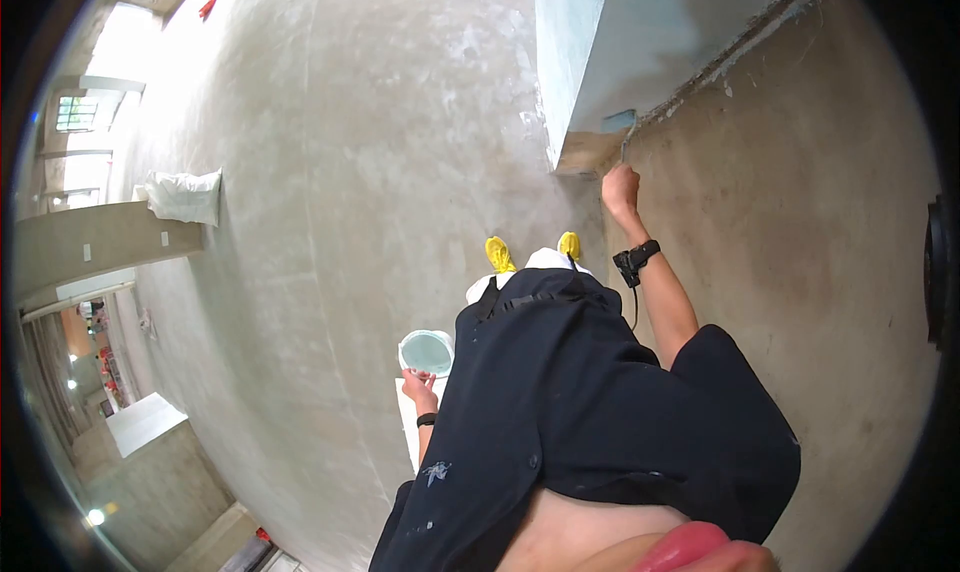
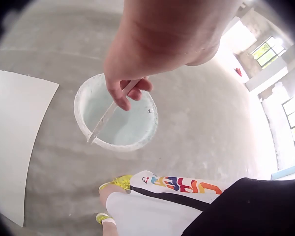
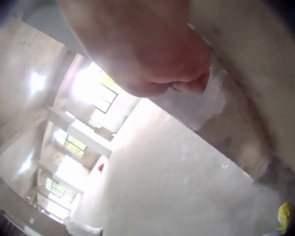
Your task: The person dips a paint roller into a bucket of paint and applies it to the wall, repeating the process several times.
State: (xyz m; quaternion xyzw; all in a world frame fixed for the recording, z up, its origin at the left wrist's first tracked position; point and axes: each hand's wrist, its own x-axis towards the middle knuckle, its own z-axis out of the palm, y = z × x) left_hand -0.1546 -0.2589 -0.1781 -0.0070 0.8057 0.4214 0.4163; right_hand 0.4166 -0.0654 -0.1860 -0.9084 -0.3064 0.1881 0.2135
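My left hand (image 1: 420,390) (image 2: 132,91) grips the handle (image 2: 105,120) of a white bucket (image 1: 427,336) (image 2: 79,109), which holds pale blue-green liquid (image 2: 120,123). With curled fingers my right hand (image 1: 621,192) (image 3: 162,54) grips a thin tool (image 1: 625,152) in the head view. The tool's far end is against the pale blue wall block (image 1: 640,62), near its lower corner, beside a darker blue patch (image 1: 618,122). Bare brown-grey surface shows below the paint (image 3: 199,101) in the right wrist view. The hand hides the tool there.
Yellow shoes (image 1: 498,254) stand on the grey concrete floor (image 1: 330,172). A white board (image 2: 14,128) lies beside the bucket. Rough brown wall (image 1: 790,232) rises on the right. At the far left are a white sack (image 1: 185,198), a low wall (image 1: 100,242) and windows (image 1: 76,114).
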